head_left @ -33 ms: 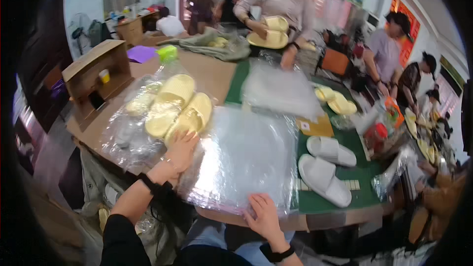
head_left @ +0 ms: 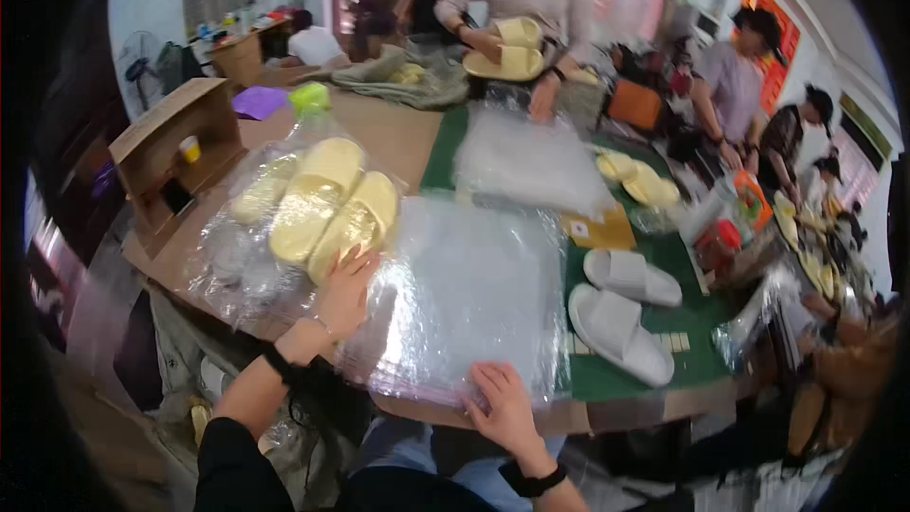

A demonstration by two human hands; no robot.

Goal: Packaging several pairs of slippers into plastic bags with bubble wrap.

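My left hand [head_left: 345, 292] lies with fingers stretched out on the near end of a pair of yellow slippers [head_left: 318, 199], which rest with their clear plastic on the table. Right of it, a stack of clear plastic bags [head_left: 460, 294] lies flat in front of me. On the stack's near edge rests my right hand [head_left: 502, 406], its fingers extended and thumb apart, with nothing seen in its grip. To the right of the bags, a pair of white slippers [head_left: 621, 332] sits on the green mat [head_left: 701, 356]. Crumpled plastic covers some pale slippers [head_left: 261, 194] at the left.
An open cardboard box [head_left: 175, 147] stands at the far left. Across the table a co-worker [head_left: 521, 0] holds yellow slippers [head_left: 512, 49] by another stack of plastic bags [head_left: 531, 161]. More yellow slippers [head_left: 640, 178] and a red-lidded jar [head_left: 722, 242] are at the right.
The whole view has shifted slightly, so things appear a little further left and up. Both hands keep their places on the slippers and the bags.
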